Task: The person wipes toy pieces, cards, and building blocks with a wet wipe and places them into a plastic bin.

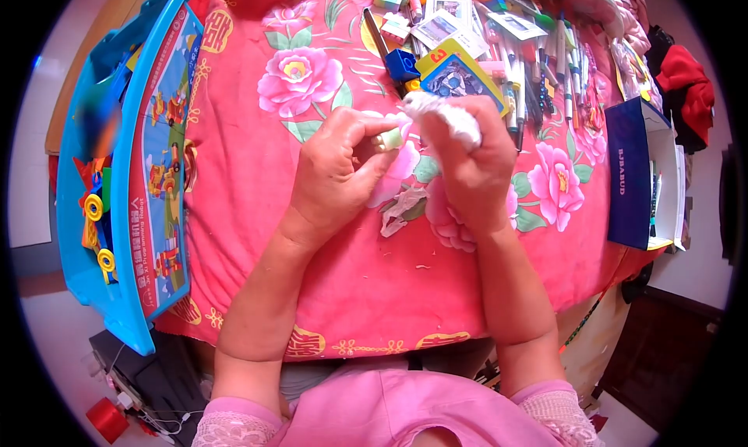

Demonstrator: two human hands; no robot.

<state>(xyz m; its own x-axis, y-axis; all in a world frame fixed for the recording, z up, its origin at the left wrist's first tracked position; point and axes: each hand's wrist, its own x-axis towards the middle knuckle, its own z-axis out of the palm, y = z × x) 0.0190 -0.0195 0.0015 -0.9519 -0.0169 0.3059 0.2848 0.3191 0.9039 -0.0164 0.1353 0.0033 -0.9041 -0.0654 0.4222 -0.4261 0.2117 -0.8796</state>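
Observation:
My left hand (339, 163) pinches a small pale green block (387, 140) between thumb and fingers, over the red flowered cloth (343, 276). To its right, my right hand (479, 155) is closed on a crumpled white tissue (452, 120), slightly blurred. The two hands are close together but apart. Below them a torn scrap of white tissue (403, 210) lies on the cloth, with small crumbs nearby.
A blue bin (125, 291) of toy parts stands at the left. Pens, cards, bricks and a yellow-edged card (460, 75) are heaped at the upper right. A dark blue box (629, 174) sits open at the right edge.

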